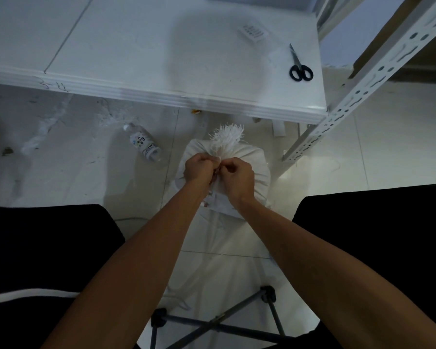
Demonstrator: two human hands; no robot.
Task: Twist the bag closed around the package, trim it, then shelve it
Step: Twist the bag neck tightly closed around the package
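Fingers [218,164] of the left hand [199,168] and right hand [237,178] pinch the white bag [257,162] neck below its frayed tuft [227,139]; they should cinch tight before fetching the scissors [300,66]

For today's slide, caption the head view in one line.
Both hands, left and right, pinch the white bag's frayed neck on the floor; scissors wait on the table.

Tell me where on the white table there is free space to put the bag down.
Most of the white table is bare, from its left end to the scissors. The right end is crowded: scissors and a small card lie there. Both hands grip the bag on the floor.
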